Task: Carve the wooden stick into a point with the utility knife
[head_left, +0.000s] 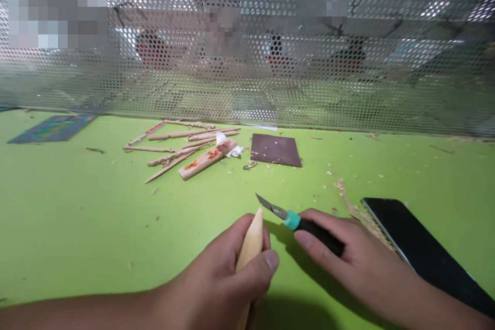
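Observation:
My left hand is wrapped round a pale wooden stick whose tapered point faces up and away from me. In my right hand is a craft knife with a black handle, a teal collar and a bare metal blade. The blade points to the upper left, just right of the stick's tip and seemingly apart from it. Fingers hide the stick's middle, and its lower end runs out of view.
Carved wooden sticks, a paint-stained wood block and brown sandpaper lie ahead. A phone rests at right beside wood shavings. A patterned sheet is at far left. A perforated metal screen borders the green table.

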A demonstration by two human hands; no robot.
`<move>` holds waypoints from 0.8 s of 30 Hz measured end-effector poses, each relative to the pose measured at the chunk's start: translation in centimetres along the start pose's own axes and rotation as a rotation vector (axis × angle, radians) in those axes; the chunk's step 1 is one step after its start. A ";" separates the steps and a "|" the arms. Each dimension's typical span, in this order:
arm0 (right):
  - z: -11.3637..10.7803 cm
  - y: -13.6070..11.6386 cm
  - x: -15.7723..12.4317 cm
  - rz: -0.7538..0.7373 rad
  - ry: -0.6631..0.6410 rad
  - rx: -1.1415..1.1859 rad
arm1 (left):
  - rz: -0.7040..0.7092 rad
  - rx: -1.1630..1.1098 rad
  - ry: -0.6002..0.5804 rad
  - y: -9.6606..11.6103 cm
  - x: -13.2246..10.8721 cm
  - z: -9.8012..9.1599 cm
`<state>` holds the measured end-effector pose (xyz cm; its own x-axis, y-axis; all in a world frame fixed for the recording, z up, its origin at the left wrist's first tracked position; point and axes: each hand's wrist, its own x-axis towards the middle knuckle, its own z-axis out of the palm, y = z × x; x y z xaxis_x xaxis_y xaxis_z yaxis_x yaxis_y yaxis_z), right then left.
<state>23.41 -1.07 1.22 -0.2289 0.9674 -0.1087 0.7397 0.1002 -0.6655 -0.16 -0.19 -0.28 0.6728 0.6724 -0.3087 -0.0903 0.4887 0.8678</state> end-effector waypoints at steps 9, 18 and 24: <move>0.1 0.4 -1.0 -0.190 0.135 -0.053 | 0.028 -0.093 -0.014 0.3 0.1 0.4; 0.3 -0.3 -1.5 -0.157 0.040 -0.019 | 0.050 -0.075 -0.037 0.8 -0.1 0.5; 0.8 -0.9 -1.2 -0.094 -0.109 0.144 | -0.013 0.006 -0.060 0.9 -0.4 0.0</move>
<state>22.51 -2.53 1.37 -0.3660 0.9234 -0.1154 0.6151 0.1470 -0.7746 -0.49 -0.03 0.64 0.7168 0.6313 -0.2960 -0.0772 0.4939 0.8661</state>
